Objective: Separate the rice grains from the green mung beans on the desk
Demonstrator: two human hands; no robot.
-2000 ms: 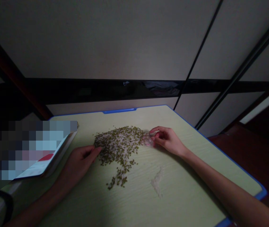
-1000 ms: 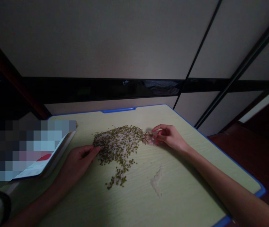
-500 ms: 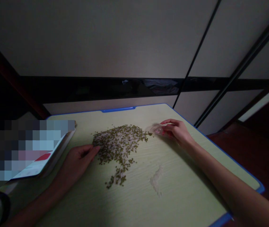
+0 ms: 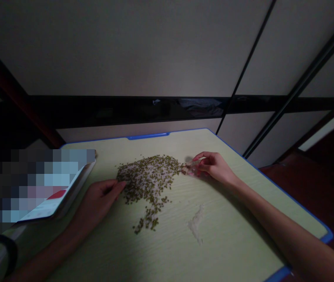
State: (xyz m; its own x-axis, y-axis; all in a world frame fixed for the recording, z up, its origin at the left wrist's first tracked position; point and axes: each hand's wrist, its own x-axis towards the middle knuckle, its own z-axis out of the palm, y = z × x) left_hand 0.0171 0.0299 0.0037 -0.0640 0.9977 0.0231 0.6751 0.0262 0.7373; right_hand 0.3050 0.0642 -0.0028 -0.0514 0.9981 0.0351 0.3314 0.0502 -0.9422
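Observation:
A heap of green beans mixed with white rice grains [image 4: 152,174] is spread over the pale table. My left hand [image 4: 100,196] rests at the heap's left edge, thumb and fingers pinched together; what they hold, if anything, is too small to make out. My right hand [image 4: 213,166] grips a small clear plastic piece [image 4: 190,167], perhaps a cup or lid, its shape blurred. The piece touches or overlaps the heap's right tip, where a few beans show through or beside it. Nearer me lies a small separate patch of white rice [image 4: 195,225].
The table [image 4: 228,243] has a blue rim and a blue handle [image 4: 149,136] at its far edge. On the left leans a device with a lit screen [image 4: 42,207], partly pixelated, and a black cable [image 4: 12,250] runs near it. Cabinet doors [image 4: 131,51] stand close behind.
My right hand has moved slightly left with the clear plastic piece, bringing it to the heap's right tip. My left hand stays pinched at the left edge. The view has shifted slightly.

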